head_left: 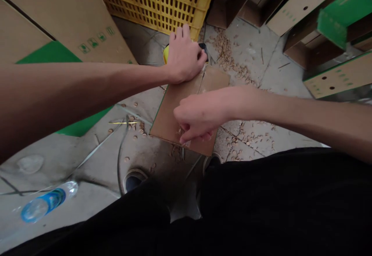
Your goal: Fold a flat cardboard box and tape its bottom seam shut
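Note:
A brown cardboard box (pixel 165 120) with green edges and a seam along its top stands between my feet. At its far end my left hand (pixel 184 56) is bent over a yellow and black object (pixel 166 54), gripping it; most of that object is hidden under the palm, so its kind does not show. My right hand (pixel 200 116) is closed low over the near part of the box top, thumb and fingers pinched together. By its fingertips lies a shiny, clear patch (pixel 186 144) that looks like tape. Whatever the fingers pinch is hidden.
A yellow slatted crate (pixel 162 0) stands just beyond the box. Large cardboard cartons (pixel 87 23) rise at the left; open cartons (pixel 337 70) with green flaps fill the right. Small cardboard discs (pixel 229 58) and loose straps (pixel 119 159) litter the floor. A plastic bottle (pixel 48 201) lies lower left.

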`<state>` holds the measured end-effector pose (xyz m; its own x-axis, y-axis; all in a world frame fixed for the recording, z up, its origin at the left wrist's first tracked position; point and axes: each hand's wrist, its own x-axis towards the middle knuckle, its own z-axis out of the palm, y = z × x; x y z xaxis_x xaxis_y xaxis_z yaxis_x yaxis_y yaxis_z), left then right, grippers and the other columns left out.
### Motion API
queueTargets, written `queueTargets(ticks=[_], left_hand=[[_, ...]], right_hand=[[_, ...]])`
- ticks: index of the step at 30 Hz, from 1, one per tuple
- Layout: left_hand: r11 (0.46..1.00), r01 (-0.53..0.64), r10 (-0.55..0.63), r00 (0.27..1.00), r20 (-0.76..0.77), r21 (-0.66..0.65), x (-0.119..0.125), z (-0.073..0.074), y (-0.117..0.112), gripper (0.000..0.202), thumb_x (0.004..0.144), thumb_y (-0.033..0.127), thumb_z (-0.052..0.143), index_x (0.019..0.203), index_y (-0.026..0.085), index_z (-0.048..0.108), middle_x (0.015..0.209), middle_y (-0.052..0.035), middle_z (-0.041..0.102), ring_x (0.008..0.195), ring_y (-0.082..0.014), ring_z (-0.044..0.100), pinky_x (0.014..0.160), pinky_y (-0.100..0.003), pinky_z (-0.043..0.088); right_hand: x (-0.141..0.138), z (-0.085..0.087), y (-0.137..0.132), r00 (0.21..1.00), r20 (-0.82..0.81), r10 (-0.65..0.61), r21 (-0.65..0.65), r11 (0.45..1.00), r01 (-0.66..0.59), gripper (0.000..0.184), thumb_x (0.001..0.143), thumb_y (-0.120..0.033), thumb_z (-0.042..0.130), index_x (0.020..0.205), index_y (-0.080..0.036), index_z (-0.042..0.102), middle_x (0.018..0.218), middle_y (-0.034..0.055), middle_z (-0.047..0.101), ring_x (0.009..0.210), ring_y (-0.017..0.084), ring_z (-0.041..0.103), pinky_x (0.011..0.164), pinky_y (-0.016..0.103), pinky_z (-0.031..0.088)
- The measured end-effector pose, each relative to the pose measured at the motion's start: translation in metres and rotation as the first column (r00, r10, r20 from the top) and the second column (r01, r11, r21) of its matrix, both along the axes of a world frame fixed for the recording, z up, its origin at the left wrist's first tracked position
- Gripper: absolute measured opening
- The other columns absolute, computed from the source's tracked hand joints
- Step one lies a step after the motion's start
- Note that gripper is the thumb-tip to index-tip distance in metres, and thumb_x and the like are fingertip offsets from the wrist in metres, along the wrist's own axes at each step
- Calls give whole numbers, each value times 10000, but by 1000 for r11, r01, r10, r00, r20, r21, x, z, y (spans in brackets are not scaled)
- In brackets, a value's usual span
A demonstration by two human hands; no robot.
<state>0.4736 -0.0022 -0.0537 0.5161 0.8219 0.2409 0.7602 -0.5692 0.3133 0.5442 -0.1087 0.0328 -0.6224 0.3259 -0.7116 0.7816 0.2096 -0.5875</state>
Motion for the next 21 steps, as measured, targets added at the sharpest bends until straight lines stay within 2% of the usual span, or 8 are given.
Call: queueTargets(ticks=[2, 5, 7, 10, 13, 16, 21], left_hand=[[1000, 5, -5, 1000, 13, -18, 0, 1, 0, 636, 1017, 577, 251, 1172, 275, 788, 1384, -151, 496, 1266, -365, 313, 1054, -533, 228], [999, 19, -18, 999, 47, -26, 0, 1, -1, 651, 1001, 578, 259, 1158, 249, 798, 1378, -179, 494, 1272, -384, 324, 1059, -555, 223], [999, 31, -28, 997, 75, -36, -1, 2, -1, 652, 981, 602, 254, 1148, 290, 802, 1366, -174, 503, 1274, -399, 323, 1057, -572, 222], [997, 44, -38, 995, 97, -61, -1, 3, 0, 612, 956, 614, 250, 1132, 395, 794, 1360, -132, 528, 1269, -421, 302, 1041, -606, 197], [998, 44, -41, 998, 57, -53, -1, 3, 2, 605, 971, 570, 278, 1152, 333, 805, 1368, -140, 519, 1239, -400, 293, 1031, -596, 202], [998, 39, -35, 997, 62, -52, 2, 2, 4, 577, 969, 538, 324, 1143, 284, 812, 1366, -164, 505, 1234, -394, 289, 1036, -561, 207], [998, -26, 30, 996, 82, -51, 6, -3, 4, 502, 949, 505, 343, 1079, 355, 804, 1349, -147, 519, 1250, -390, 303, 1059, -541, 198]], right_hand=[[-1, -4, -1, 1000, 17, 7, 38, 999, -8, 640, 1015, -608, 487, 739, -104, 767, 800, 4, 748, 1003, 243, 727, 753, 310, 473], [5, -5, 8, 978, 129, 165, 34, 985, -171, 531, 987, -528, 621, 715, -93, 756, 725, 21, 722, 898, 220, 736, 779, 328, 498], [13, -3, 18, 955, 176, 237, 13, 970, -243, 460, 989, -470, 653, 758, -92, 775, 713, 26, 723, 799, 188, 729, 790, 336, 522], [26, 3, 32, 952, 243, 188, 26, 979, -200, 407, 1008, -436, 637, 842, -104, 802, 722, 10, 735, 735, 157, 718, 798, 335, 534], [34, 9, 37, 934, 344, 100, 165, 973, -164, 421, 990, -413, 639, 818, -64, 798, 660, -6, 707, 753, 158, 709, 825, 339, 491], [32, 13, 33, 941, 327, 91, 275, 943, -186, 504, 1000, -457, 589, 792, -44, 788, 642, -10, 685, 744, 147, 682, 816, 346, 448], [17, 11, 17, 949, 234, 209, 250, 931, -266, 595, 990, -613, 580, 708, -118, 750, 614, 6, 653, 656, 133, 627, 727, 321, 456]])
